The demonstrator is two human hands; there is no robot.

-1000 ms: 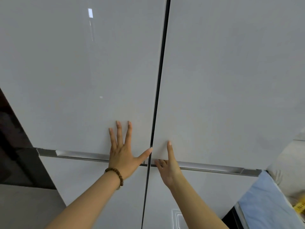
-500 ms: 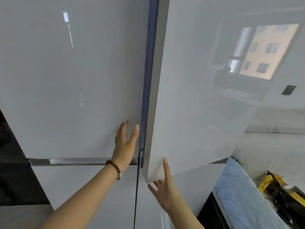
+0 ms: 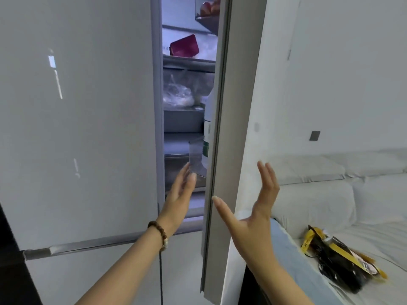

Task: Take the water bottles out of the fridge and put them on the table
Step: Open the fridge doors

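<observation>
— Holding anything?
— No. Both released: my left grip [image 3: 178, 193] flat-fingered in the fridge [image 3: 77, 128] gap, right grip [image 3: 253, 219] splayed, thumb at the door [image 3: 241, 95] edge.
— Bottles?
— One upright bottle [image 3: 207, 128] beside the door's inner side, up and just right of my left grip, nearer it. Door edge hides most; can't confirm water. No worktop visible.
</observation>
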